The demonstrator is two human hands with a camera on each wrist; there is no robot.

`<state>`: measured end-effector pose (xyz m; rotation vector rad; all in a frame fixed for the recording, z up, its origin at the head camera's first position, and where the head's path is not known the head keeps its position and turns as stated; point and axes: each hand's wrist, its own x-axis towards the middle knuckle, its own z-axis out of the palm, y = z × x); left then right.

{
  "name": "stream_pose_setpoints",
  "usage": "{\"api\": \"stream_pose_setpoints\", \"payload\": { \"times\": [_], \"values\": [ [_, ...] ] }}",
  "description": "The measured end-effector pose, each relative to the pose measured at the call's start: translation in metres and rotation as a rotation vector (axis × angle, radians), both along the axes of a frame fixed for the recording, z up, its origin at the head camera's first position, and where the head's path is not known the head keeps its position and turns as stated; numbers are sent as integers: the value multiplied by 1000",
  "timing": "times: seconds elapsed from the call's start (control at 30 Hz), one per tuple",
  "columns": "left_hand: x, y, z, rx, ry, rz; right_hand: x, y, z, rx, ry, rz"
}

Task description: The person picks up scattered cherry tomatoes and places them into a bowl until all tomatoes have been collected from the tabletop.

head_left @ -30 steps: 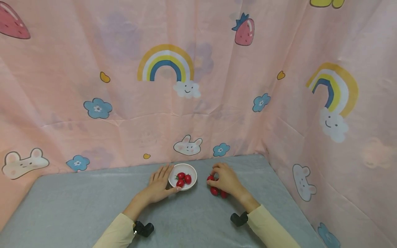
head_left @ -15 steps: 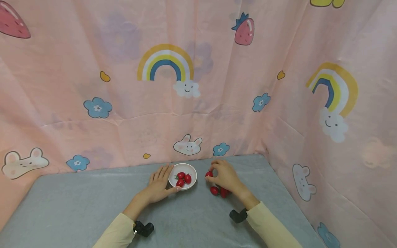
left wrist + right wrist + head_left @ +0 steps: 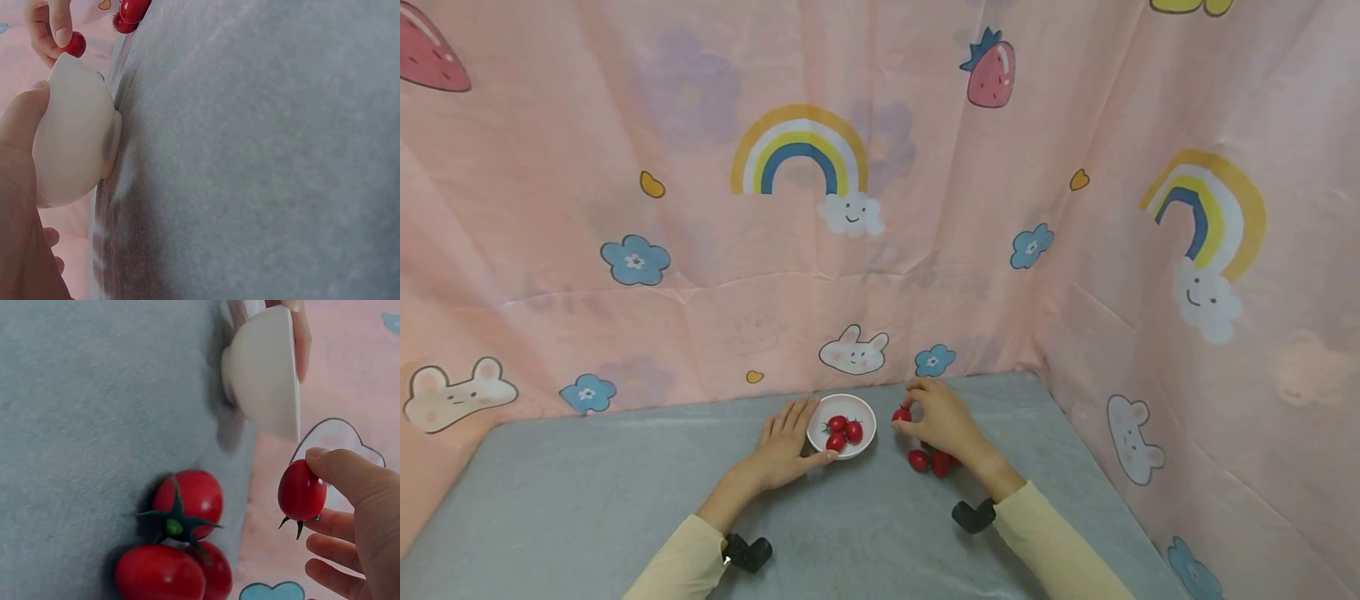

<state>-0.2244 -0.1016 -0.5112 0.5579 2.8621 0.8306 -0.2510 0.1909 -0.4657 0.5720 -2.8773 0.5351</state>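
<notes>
My right hand (image 3: 946,423) pinches a red cherry tomato (image 3: 302,489) between thumb and fingers, lifted above the table; its green stem end points away from the thumb. Below that hand lie several more cherry tomatoes (image 3: 160,572), partly hidden under it in the head view. A small white bowl (image 3: 75,134) stands upright to the left, with three cherry tomatoes (image 3: 853,432) inside. My left hand (image 3: 784,454) rests against the bowl's left side with its fingers stretched out, the thumb touching the near rim.
Grey cloth covers the table (image 3: 625,500). A pink printed curtain (image 3: 700,317) hangs along the back and right edges. Each wrist carries a black camera mount (image 3: 973,517).
My right hand has lifted a cherry tomato from the group and moved slightly up and left, toward the bowl. The left hand and bowl stay in place.
</notes>
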Motion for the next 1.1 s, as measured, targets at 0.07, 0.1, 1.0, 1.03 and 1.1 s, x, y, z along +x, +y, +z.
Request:
{"api": "stream_pose_setpoints", "payload": {
  "times": [0.07, 0.1, 1.0, 1.03, 1.1],
  "values": [
    [0, 0, 0, 11, 2, -2, 0, -2, 2, 0, 6, 5],
    [0, 0, 1, 11, 0, -1, 0, -4, 4, -3, 5, 9],
    [-1, -1, -5, 16, 5, 5, 3, -44, 18, 7, 34, 76],
    [-2, -1, -5, 17, 6, 3, 3, -45, 18, 10, 34, 76],
    [-2, -1, -5, 12, 3, 1, 4, -46, 19, 12, 33, 83]
  ]
}}
